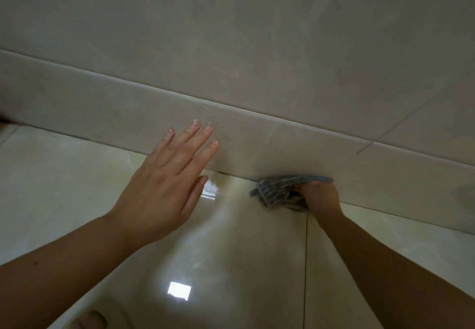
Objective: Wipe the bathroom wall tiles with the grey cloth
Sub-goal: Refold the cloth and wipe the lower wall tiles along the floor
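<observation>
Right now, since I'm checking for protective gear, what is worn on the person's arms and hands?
Nothing shows. Both forearms are bare, no sleeves in view. The left hand and right hand wear no gloves, and no watch or bracelet shows. The left fingers bear no rings.

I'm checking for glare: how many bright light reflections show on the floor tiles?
2. One reflection lies beside the left hand's thumb; the other sits lower, near the bottom centre. More may be hidden.
</observation>
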{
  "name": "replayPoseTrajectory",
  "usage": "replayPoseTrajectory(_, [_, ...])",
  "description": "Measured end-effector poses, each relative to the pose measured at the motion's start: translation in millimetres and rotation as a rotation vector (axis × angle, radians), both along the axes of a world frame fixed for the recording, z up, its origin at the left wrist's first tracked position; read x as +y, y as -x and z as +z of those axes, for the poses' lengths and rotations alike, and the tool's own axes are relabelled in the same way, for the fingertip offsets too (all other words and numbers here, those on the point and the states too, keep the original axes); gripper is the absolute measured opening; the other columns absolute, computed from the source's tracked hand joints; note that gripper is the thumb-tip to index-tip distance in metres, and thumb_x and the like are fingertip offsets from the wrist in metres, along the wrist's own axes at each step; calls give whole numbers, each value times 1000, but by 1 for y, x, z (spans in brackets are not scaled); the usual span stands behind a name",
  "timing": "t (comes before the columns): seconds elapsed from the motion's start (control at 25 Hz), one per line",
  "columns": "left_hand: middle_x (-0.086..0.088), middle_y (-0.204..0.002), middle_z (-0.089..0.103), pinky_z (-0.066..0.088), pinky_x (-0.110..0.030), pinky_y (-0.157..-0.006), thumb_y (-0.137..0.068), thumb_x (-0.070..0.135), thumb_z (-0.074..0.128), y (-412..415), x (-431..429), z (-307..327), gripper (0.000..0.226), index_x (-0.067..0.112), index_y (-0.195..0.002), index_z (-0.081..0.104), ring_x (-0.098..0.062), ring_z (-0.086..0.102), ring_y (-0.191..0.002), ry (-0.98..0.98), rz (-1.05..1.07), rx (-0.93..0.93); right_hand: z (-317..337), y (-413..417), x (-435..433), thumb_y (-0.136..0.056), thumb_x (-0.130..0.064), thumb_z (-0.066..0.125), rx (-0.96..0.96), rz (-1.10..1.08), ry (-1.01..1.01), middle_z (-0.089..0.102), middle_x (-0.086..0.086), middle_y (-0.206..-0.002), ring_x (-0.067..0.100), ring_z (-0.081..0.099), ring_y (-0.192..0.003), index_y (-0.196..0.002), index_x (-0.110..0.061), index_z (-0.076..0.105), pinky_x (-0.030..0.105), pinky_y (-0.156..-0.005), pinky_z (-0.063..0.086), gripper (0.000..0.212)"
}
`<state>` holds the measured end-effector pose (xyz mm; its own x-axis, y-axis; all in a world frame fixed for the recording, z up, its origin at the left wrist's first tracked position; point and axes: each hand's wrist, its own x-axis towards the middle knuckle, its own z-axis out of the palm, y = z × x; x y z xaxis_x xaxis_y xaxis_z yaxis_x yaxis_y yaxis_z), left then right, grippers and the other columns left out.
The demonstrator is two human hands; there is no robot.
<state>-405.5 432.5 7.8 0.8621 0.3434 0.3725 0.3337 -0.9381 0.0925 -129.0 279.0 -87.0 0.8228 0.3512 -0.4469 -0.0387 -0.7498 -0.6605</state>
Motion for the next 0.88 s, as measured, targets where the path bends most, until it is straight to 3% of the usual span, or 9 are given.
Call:
replayPoseTrajectory(0.08, [-14,-159,30,21,-51,-121,-99,22,45,-5,-7,2,52,5,-148,41,-27,21,-151,-21,-34,10,5,-7,-14,-99,-27,50,-172,-8,149,67,4,-116,17,65,-98,-122,-16,63,25,-83,47,29])
replayPoseTrajectory(0.2, [-14,-159,30,22,-51,-120,-99,22,44,-8,-22,4,52,5,-148,41,-28,21,-151,-34,-80,7,11,-23,-30,-95,-12,53,165,-357,-172,67,19,-110,23,62,-85,-103,-3,65,31,-77,50,17])
replayPoseTrajectory(0.28, [-13,-159,30,23,-52,-120,-100,23,42,-9,-34,3,51,5,-148,41,-27,22,-150,-27,-99,-1,15,-21,-40,-93,-16,53,308,-431,-336,65,17,-94,27,61,-82,-86,-5,62,39,-81,50,16])
replayPoseTrajectory(0.44, [-12,-159,32,23,-50,-120,-100,24,40,-11,-60,9,51,7,-148,42,-27,24,-150,-9,-149,-9,38,-13,-48,-95,-18,43,474,-623,-660,44,-1,-45,11,43,-41,-67,-17,40,22,-47,41,28])
replayPoseTrajectory(0.48, [-12,-158,33,23,-49,-120,-100,25,41,-15,-65,10,51,8,-148,42,-26,25,-150,0,-175,3,48,-11,-50,-95,-13,40,480,-634,-697,47,1,-48,12,48,-44,-68,-15,41,25,-49,47,27])
replayPoseTrajectory(0.6, [-9,-158,35,24,-44,-120,-101,33,35,-32,-82,15,53,12,-149,40,-23,28,-148,95,-200,103,89,0,-74,-93,-7,33,566,-479,-817,61,12,-73,27,59,-74,-80,-7,48,45,-80,51,20])
replayPoseTrajectory(0.68, [-3,-160,31,19,-35,-123,-101,44,26,-51,-95,30,58,19,-153,32,-18,25,-149,295,-161,192,122,2,-94,-86,-8,34,643,-321,-832,61,21,-92,35,59,-86,-90,-3,52,52,-87,48,19])
replayPoseTrajectory(0.76, [2,-162,24,9,-22,-119,-103,51,29,-76,-111,51,60,23,-155,25,-12,21,-149,624,-99,243,164,6,-111,-71,-11,47,687,-189,-840,60,24,-98,35,61,-87,-102,-1,54,49,-84,52,33])
replayPoseTrajectory(0.88, [5,-153,44,24,-34,-119,-95,65,40,-111,-136,86,62,30,-146,44,-13,41,-139,1433,-17,237,219,8,-134,-48,-15,59,753,-96,-919,64,21,-87,32,66,-76,-99,3,60,41,-74,59,54])
